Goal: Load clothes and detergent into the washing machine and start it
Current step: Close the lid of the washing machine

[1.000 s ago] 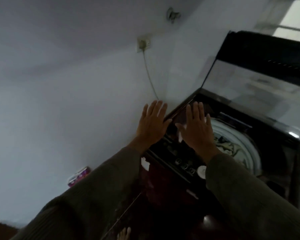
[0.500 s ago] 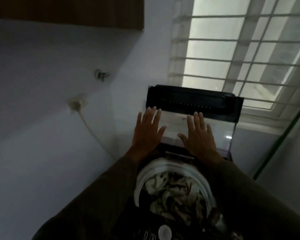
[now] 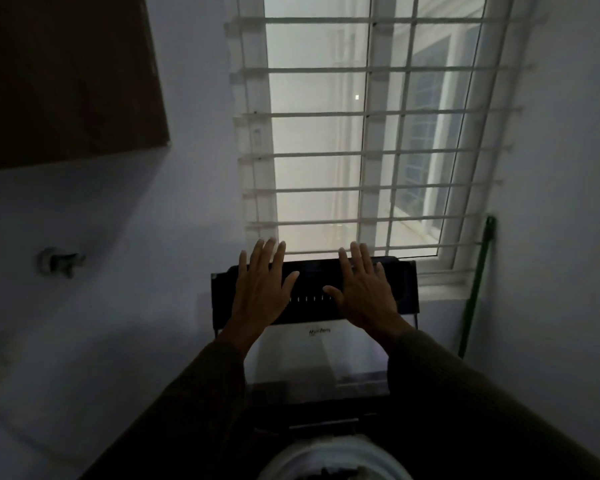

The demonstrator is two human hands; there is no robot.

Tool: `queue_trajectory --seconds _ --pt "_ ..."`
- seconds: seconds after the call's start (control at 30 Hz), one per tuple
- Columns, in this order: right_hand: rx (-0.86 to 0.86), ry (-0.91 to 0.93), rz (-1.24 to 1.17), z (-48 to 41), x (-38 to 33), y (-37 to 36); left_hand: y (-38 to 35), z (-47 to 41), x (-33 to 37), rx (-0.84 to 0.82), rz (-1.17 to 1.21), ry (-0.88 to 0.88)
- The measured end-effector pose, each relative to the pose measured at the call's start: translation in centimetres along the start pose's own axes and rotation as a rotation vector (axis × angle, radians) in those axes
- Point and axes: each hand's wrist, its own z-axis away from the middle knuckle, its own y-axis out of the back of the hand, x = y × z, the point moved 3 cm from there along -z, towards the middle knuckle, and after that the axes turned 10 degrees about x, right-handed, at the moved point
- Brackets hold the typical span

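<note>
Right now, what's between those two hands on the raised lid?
In the head view, only the lid's dark top band with its row of small pale marks lies between the left hand and right hand.

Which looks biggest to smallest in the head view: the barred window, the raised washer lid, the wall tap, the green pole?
1. Barred window
2. Raised washer lid
3. Green pole, long but thin
4. Wall tap

One marking noted: a small dark brand word printed on the pale panel of the raised washing machine lid (image 3: 317, 355), just below the dark band, between the left hand (image 3: 260, 289) and the right hand (image 3: 364, 292) and slightly nearer the wrists. The lettering is blurred and cannot be read. A row of short pale tick marks on the dark band (image 3: 312, 298) carries no legible characters.
</note>
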Motion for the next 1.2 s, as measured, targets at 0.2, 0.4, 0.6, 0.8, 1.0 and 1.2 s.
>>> queue_trajectory --seconds 0.2,0.4,0.6,0.8,1.0,1.2 --pt "-0.044 0.012 0.013 -4.2 0.5 -1.8 -3.8 -3.2 -1.7 -0.070 -0.005 0.019" --pt "-0.155 0.041 0.007 -6.2 1.3 -4.0 -6.0 -1.9 -3.7 -0.198 0.001 0.015" --pt "-0.299 0.042 0.016 -5.7 1.8 -6.2 -7.3 -0.3 -4.8 -0.215 -0.027 -0.015" --pt "-0.204 0.021 -0.036 -5.0 1.1 -5.6 -6.4 -0.3 -3.7 -0.210 0.016 0.053" --pt "-0.149 0.037 -0.084 -3.3 1.1 -4.1 -4.7 0.5 -2.9 -0.178 0.032 0.061" --pt "-0.119 0.002 -0.119 -1.7 0.7 -1.8 -2.8 1.5 -2.1 -0.105 0.020 0.048"
